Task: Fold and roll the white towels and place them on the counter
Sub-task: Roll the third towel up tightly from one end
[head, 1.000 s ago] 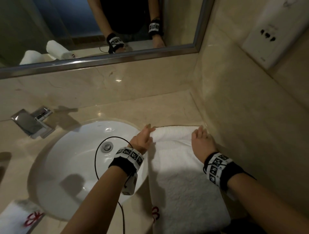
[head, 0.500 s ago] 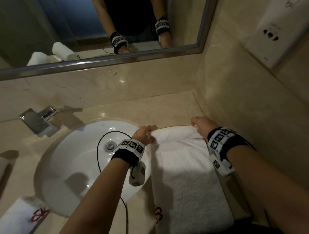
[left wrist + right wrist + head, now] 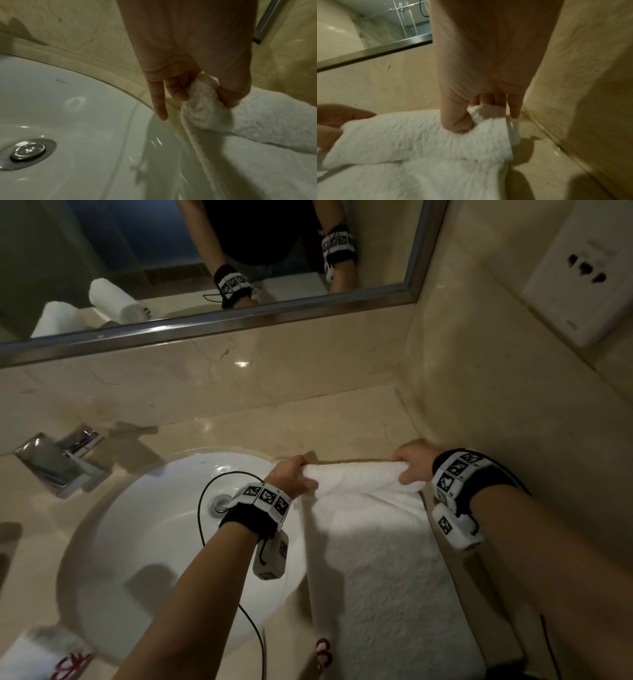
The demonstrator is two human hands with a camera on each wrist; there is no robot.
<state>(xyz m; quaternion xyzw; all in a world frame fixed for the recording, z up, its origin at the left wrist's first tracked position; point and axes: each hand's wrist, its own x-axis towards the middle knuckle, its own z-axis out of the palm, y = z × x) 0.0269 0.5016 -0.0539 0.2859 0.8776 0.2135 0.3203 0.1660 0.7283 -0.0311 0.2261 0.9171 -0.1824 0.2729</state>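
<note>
Rolling step begins: both hands (image 3: 356,474) pinch the fluffy white terry towel's (image 3: 383,570) twelve-o'clock edge; next, roll toward six o'clock, evenly.

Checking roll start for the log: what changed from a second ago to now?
A second ago both hands lay flat on the towel's far edge. Now the left hand and right hand grip that edge of the towel, curled over toward the person into a first small roll. Unchanged: the rest of the towel flat on the counter beside the sink; faucet untouched.
</note>
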